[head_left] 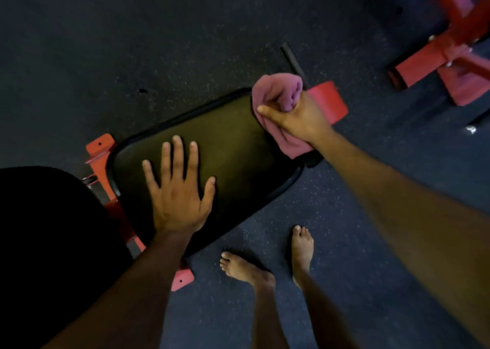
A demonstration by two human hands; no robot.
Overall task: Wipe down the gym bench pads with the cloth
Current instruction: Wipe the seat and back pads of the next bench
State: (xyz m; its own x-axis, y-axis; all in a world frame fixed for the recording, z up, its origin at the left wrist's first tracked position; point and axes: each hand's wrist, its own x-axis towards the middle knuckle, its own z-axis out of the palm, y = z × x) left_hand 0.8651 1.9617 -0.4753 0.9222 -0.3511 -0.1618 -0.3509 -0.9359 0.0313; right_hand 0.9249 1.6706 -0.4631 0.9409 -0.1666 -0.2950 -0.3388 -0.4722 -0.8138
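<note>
One black bench pad [233,147], smooth, slightly glossy and rounded at the corners, sits on a red metal frame [99,152] over speckled dark rubber floor [132,43]. The left hand [177,192] lies flat on this surface, its grip spread, fingers straight. The right hand [297,115] has its grip curled tight around one soft, crumpled pink cloth [278,94] at the pad's far end. Two bare feet [265,264] stand beside it. No writing shows

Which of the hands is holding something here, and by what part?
The right hand grips the cloth bunched around its middle. The left hand holds nothing, resting flat on the bench pad.
</note>
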